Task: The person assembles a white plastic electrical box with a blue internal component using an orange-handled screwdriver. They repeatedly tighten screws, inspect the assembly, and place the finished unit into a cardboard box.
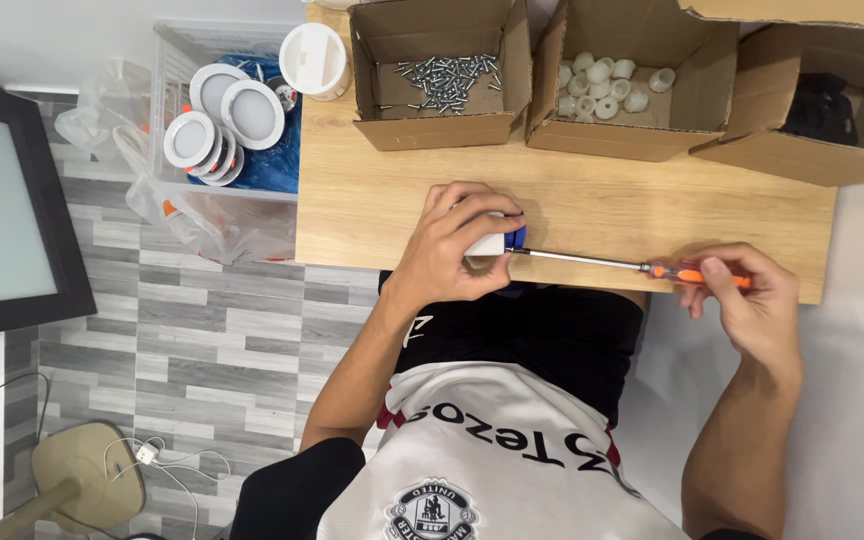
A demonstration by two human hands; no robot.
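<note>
Left hand [449,245] is clamping its grip on a white part [487,243]; right hand [747,300] is gripping the orange-handled screwdriver [642,266], tip meeting the part, over the wooden surface [592,200].

Bare tabletop [592,200] between hands and 3 boxes [632,110].

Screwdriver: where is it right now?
In the head view, the screwdriver lies level along the near edge of the wooden table. The right hand grips its orange handle, and its tip meets the small white part in the left hand.
</note>
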